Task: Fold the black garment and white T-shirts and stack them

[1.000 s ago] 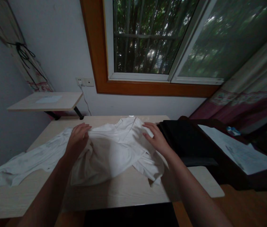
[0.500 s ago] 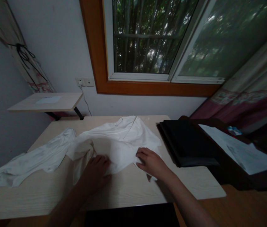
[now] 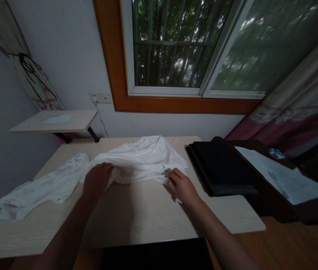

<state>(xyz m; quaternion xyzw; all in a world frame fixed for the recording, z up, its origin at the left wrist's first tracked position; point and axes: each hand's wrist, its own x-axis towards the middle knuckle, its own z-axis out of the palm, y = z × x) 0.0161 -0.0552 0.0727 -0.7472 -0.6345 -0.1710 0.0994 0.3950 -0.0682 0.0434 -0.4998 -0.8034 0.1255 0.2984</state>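
A dim room with pale walls, where a light wood-grain table [image 3: 150, 217] stands below a window. Nearest, a person's two bare forearms reach forward over the table's front edge.

The person's left hand [image 3: 97, 180], back turned to the viewer, is at the near left part of a white, long-bodied cloth shirt [image 3: 139, 161]. Its fingers lie close together at the fabric; whether they grip it cannot be told. The right hand [image 3: 183, 187] has its thumb and fingers pinched together on the shirt's near right edge. The shirt lies across the middle of the table, its collar end pointing toward the window and its near edge gathered between the hands.

To the left, a long, wrinkled length of white cloth [image 3: 43, 191] runs slantwise up to the shirt; whether the two are joined is unclear. To the right is a flat black stack [image 3: 223, 165], and beyond it printed white paper [image 3: 282, 176].

At the back left stands a raised pale wooden shelf [image 3: 82, 119] on black legs. Farthest, green foliage shows through a sliding glass window [image 3: 172, 45] framed in orange-brown wood.
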